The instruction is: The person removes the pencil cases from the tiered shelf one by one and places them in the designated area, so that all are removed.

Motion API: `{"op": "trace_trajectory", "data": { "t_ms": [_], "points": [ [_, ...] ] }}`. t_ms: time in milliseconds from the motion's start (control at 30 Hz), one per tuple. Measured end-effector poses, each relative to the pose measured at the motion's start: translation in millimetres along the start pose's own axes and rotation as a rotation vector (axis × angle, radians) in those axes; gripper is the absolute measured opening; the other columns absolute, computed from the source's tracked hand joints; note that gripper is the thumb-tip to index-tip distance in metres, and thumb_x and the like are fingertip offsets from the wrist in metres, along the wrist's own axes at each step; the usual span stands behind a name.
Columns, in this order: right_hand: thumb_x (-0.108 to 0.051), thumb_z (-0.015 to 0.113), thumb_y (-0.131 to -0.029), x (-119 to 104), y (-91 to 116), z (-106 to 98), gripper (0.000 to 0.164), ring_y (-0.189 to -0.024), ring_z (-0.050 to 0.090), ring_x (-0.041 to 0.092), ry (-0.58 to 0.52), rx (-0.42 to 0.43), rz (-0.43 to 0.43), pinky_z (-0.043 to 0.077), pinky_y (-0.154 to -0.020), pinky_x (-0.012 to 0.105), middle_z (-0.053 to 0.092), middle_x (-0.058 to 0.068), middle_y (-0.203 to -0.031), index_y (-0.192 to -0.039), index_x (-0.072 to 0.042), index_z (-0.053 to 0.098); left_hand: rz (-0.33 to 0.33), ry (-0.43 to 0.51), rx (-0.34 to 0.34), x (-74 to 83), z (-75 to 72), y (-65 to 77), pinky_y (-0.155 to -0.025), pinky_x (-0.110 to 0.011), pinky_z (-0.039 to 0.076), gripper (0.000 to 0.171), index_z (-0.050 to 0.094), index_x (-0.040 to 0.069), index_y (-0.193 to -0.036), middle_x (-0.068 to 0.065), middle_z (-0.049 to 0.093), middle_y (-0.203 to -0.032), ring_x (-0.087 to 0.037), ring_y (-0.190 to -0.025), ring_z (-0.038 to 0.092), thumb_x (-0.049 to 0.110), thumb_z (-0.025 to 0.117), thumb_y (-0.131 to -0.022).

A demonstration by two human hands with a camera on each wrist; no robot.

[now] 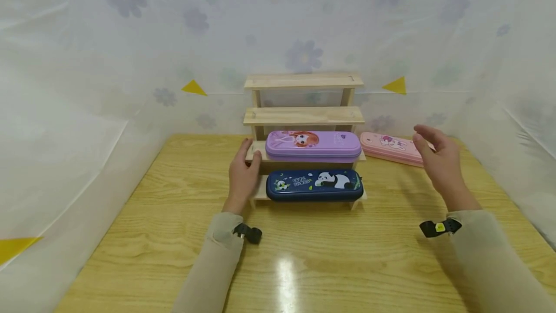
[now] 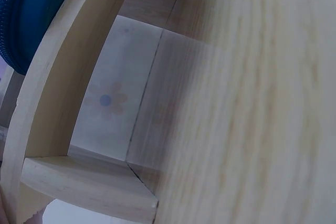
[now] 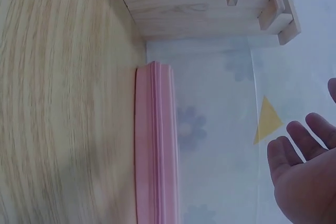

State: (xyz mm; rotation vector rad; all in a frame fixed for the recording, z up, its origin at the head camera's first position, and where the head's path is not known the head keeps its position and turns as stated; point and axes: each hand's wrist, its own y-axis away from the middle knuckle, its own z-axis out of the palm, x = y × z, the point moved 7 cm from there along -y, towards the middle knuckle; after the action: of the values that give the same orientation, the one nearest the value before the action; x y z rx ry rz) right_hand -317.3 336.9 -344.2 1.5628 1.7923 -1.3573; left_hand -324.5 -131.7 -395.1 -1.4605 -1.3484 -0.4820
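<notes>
A light wooden stepped rack (image 1: 304,116) stands on the table. On its lowest step lies a dark blue pencil case (image 1: 299,192) with a panda picture; a purple pencil case (image 1: 327,148) with a cartoon girl lies one step above. My left hand (image 1: 244,173) is at the rack's left side, thumb and fingertips right at the end of the purple case's step. Behind and to the rack's right, a pink pencil case (image 1: 391,148) with a rabbit picture lies on the table. My right hand (image 1: 440,165), fingers loosely bent and holding nothing, overlaps its right end in the head view.
The two upper steps (image 1: 299,81) of the rack rise toward the back. White flowered sheeting (image 1: 260,23) encloses the wooden table (image 1: 317,255) at the back and sides, with yellow triangles (image 1: 396,86) on it.
</notes>
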Motion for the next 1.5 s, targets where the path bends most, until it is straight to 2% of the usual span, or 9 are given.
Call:
{"op": "trace_trajectory", "data": {
  "t_ms": [233, 467, 733, 933, 1167, 1300, 1500],
  "points": [
    [-0.024, 0.057, -0.101, -22, 1, 14, 0.042, -0.122, 0.050, 0.008, -0.070, 0.020, -0.111, 0.041, -0.094, 0.011, 0.057, 0.004, -0.135, -0.139, -0.006, 0.056, -0.002, 0.005, -0.001, 0.8, 0.0, -0.9, -0.114, -0.039, 0.029, 0.052, 0.048, 0.010, -0.147, -0.009, 0.040, -0.154, -0.021, -0.141, 0.034, 0.034, 0.053, -0.101],
    [-0.016, 0.060, -0.100, -45, 4, 34, 0.042, -0.124, 0.052, 0.015, -0.115, -0.007, -0.184, 0.042, -0.095, 0.013, 0.057, 0.006, -0.133, -0.138, -0.002, 0.055, -0.002, 0.010, 0.002, 1.6, -0.3, -1.2, -0.115, -0.038, 0.027, 0.053, 0.047, 0.008, -0.147, -0.006, 0.039, -0.154, -0.021, -0.142, 0.033, 0.034, 0.053, -0.101],
    [-0.013, 0.062, -0.098, -59, 2, 52, 0.044, -0.124, 0.051, 0.019, -0.158, -0.059, -0.197, 0.042, -0.097, 0.015, 0.056, 0.007, -0.134, -0.139, -0.002, 0.054, -0.015, 0.013, -0.001, 0.5, 1.0, -1.9, -0.113, -0.038, 0.030, 0.052, 0.047, 0.011, -0.148, -0.004, 0.039, -0.155, -0.019, -0.141, 0.034, 0.035, 0.052, -0.101],
    [-0.014, 0.065, -0.097, -68, 3, 66, 0.044, -0.121, 0.053, 0.014, -0.169, -0.093, -0.197, 0.043, -0.096, 0.016, 0.056, 0.008, -0.135, -0.139, -0.005, 0.055, -0.007, 0.011, 0.000, 1.5, -0.7, -1.0, -0.112, -0.040, 0.032, 0.052, 0.047, 0.011, -0.148, -0.004, 0.038, -0.155, -0.020, -0.141, 0.035, 0.034, 0.052, -0.101],
    [-0.008, 0.065, -0.096, -75, 3, 79, 0.046, -0.120, 0.053, 0.012, -0.226, -0.132, -0.212, 0.045, -0.095, 0.018, 0.052, 0.020, -0.135, -0.139, 0.001, 0.053, -0.005, 0.012, -0.003, -0.5, 0.3, -0.7, -0.111, -0.041, 0.034, 0.052, 0.047, 0.012, -0.148, -0.007, 0.039, -0.155, -0.020, -0.140, 0.036, 0.035, 0.053, -0.102],
    [-0.008, 0.066, -0.095, -79, 5, 86, 0.048, -0.124, 0.051, 0.018, -0.251, -0.155, -0.195, 0.045, -0.097, 0.021, 0.052, 0.018, -0.136, -0.139, 0.001, 0.052, -0.004, 0.011, -0.003, -1.1, 0.7, -0.2, -0.112, -0.040, 0.032, 0.052, 0.047, 0.011, -0.148, -0.009, 0.039, -0.154, -0.021, -0.140, 0.036, 0.034, 0.052, -0.102],
    [-0.010, 0.067, -0.094, -80, 5, 94, 0.050, -0.130, 0.046, 0.029, -0.258, -0.167, -0.180, 0.042, -0.104, 0.034, 0.051, 0.019, -0.140, -0.140, 0.001, 0.051, -0.013, 0.008, -0.008, -0.5, 0.8, 0.5, -0.111, -0.041, 0.034, 0.052, 0.047, 0.012, -0.148, -0.006, 0.039, -0.155, -0.021, -0.139, 0.037, 0.035, 0.052, -0.102]
  ]
}}
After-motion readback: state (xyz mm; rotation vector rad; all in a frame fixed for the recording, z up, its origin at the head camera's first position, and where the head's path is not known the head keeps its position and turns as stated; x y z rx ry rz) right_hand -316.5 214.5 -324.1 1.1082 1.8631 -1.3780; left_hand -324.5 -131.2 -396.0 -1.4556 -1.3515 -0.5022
